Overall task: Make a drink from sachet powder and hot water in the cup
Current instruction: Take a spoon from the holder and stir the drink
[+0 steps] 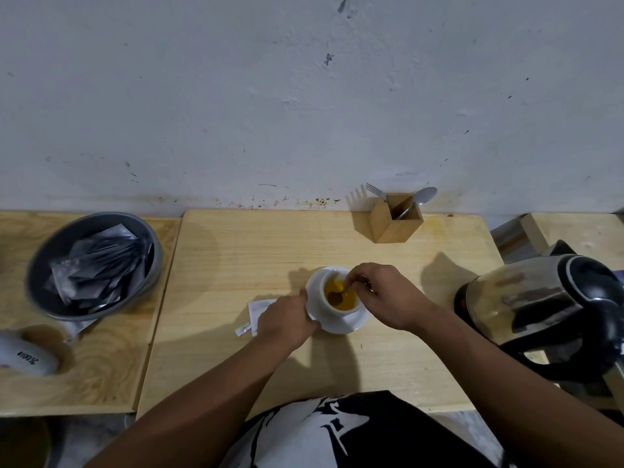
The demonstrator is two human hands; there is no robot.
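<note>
stirring pose at the centre of the frame: the right hand (381,293) comes in from the lower right, wrist bent down, thumb and fingers pinched on the handle of a spoon (341,295) whose bowl is sunk in the liquid. the white cup (332,292) stands on a white saucer (351,320) on the light wooden table (270,251), just below mid-frame; it holds a yellow-orange drink with a darker brown patch around the spoon. the left hand (287,320) reaches in from the lower left, palm down, fingers curled against the left edge of the cup and saucer; whether it grips the cup or the saucer rim cannot be told.

a torn white sachet (260,310) lies flat on the table, partly under the left hand, with a small torn strip (243,330) just beside it. at the right edge a steel kettle (540,305) with a black handle and lid sits on its base. toward the upper right of the table, against the wall, a wooden holder (395,222) contains a fork (376,190) and a spare spoon (423,196). at the left, on a second wooden board, a grey bowl (47,255) is filled with silvery sachets (98,265). a white object (28,354) with printed lettering lies at the lower left.
</note>
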